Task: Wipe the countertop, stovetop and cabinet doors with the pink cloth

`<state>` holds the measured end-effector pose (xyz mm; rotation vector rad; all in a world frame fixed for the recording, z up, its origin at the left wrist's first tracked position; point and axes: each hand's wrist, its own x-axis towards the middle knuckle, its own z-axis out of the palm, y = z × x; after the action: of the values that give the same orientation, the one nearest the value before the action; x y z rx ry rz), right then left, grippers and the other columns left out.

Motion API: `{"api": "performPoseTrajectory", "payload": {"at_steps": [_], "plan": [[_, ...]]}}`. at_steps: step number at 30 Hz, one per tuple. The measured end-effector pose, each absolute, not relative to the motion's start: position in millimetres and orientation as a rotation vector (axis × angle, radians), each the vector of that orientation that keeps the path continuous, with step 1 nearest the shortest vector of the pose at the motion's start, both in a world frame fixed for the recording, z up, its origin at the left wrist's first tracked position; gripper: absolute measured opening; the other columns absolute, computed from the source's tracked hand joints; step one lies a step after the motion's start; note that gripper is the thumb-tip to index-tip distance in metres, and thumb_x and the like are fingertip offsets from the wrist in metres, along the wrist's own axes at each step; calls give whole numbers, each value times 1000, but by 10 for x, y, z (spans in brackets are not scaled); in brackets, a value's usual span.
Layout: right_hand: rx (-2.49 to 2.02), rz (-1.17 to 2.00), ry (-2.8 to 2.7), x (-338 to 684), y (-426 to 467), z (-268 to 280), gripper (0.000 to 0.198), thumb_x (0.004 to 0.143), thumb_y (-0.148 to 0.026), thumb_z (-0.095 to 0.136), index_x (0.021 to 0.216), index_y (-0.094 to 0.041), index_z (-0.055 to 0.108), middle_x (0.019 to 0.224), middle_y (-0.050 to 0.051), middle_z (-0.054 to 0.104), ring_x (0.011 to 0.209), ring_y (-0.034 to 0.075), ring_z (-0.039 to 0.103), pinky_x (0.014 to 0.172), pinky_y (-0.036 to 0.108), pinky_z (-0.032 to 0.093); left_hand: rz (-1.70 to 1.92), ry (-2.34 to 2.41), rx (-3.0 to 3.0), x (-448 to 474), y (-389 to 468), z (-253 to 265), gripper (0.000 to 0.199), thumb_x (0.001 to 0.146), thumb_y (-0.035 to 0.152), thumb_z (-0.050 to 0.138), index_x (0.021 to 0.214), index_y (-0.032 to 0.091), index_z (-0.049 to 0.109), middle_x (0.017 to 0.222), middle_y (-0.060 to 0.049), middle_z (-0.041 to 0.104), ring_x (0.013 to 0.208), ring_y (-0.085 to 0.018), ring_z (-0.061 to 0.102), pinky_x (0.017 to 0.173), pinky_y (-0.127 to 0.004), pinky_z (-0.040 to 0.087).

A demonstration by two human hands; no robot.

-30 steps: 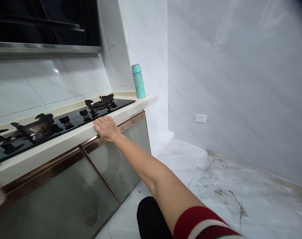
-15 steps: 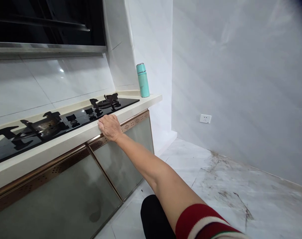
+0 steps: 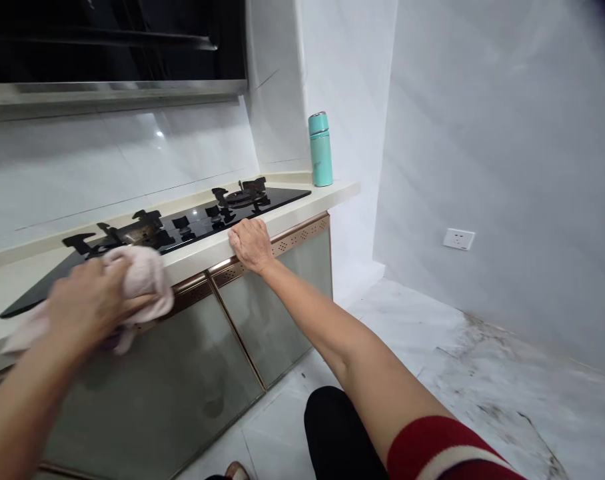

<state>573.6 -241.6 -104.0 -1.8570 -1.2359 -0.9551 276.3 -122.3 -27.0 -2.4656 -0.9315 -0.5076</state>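
My left hand (image 3: 90,297), a little smeared by motion, is closed on a pale pink cloth (image 3: 145,277). It is at the front edge of the countertop, near the left burner (image 3: 137,233) of the black gas stove (image 3: 37,287). The cloth bunches beyond my fingers and hangs in front of the edge. Farther right, my right hand (image 3: 251,243) grips the front edge of the white countertop (image 3: 300,212), its fingers curled over the top. The stove's knobs (image 3: 183,227) sit just behind, between my hands.
A turquoise thermos (image 3: 321,155) stands upright at the countertop's right end. Below are cabinet doors (image 3: 172,393) with frosted panels and copper-coloured frames. A dark range hood (image 3: 112,47) hangs above. The right wall has a socket (image 3: 459,239); the floor (image 3: 462,387) there is stained.
My left hand has come into view from the left with the pink cloth. My right hand stays on the counter edge. The view has turned left, so everything sits farther right.
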Motion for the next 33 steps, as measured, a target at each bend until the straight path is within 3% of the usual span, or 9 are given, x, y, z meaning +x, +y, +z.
{"api": "performPoseTrajectory", "payload": {"at_steps": [3, 6, 13, 17, 22, 28, 33], "plan": [[-1866, -984, -1251, 5764, -2408, -1077, 39, 107, -36, 28, 100, -21, 63, 103, 8, 62, 98, 24, 45, 97, 38, 26, -590, -769, -2380, 3390, -1439, -338, 78, 73, 71, 69, 128, 17, 62, 119, -19, 60, 107, -40, 57, 84, -45, 45], [-1851, -994, -1285, 5772, -2410, -1130, 36, 105, -32, 31, 98, -20, 64, 100, 9, 64, 97, 25, 46, 93, 38, 27, -643, -667, -2389, 3667, -1636, -372, 71, 79, 61, 72, 133, 18, 58, 123, -17, 59, 108, -35, 56, 85, -41, 43], [-1670, -1094, -1388, 5922, -2431, -1301, 44, 104, -36, 29, 110, -18, 68, 109, 12, 69, 101, 25, 49, 97, 37, 26, -637, -650, -2411, 3481, -1568, -484, 70, 81, 64, 71, 138, 27, 54, 120, -11, 57, 104, -26, 54, 84, -35, 41], [-1679, -1158, -1447, 6002, -2445, -1362, 47, 104, -39, 31, 119, -16, 68, 115, 15, 70, 105, 25, 50, 98, 36, 27, -650, -723, -2433, 3010, -1322, -509, 73, 78, 67, 72, 138, 29, 55, 116, -9, 57, 103, -26, 54, 87, -35, 42], [-1639, -1225, -1410, 5993, -2430, -1387, 48, 104, -38, 29, 115, -14, 69, 110, 15, 71, 101, 26, 52, 97, 37, 30, -633, -1014, -2380, 2020, -956, -502, 82, 72, 65, 78, 141, 28, 54, 118, -10, 58, 105, -29, 57, 91, -39, 44], [-1616, -1244, -1398, 5987, -2403, -1405, 45, 103, -36, 31, 115, -14, 68, 108, 14, 71, 101, 25, 54, 98, 37, 33, -476, -1377, -2248, 694, -568, -389, 91, 70, 60, 81, 147, 26, 46, 131, -12, 55, 120, -32, 55, 101, -40, 44], [-1591, -1337, -1351, 5947, -2371, -1399, 43, 104, -36, 31, 109, -14, 69, 104, 12, 72, 94, 25, 55, 95, 37, 34, -354, -1657, -2086, 233, -518, -342, 95, 72, 59, 78, 152, 26, 38, 140, -14, 49, 126, -33, 53, 101, -41, 45]]}}
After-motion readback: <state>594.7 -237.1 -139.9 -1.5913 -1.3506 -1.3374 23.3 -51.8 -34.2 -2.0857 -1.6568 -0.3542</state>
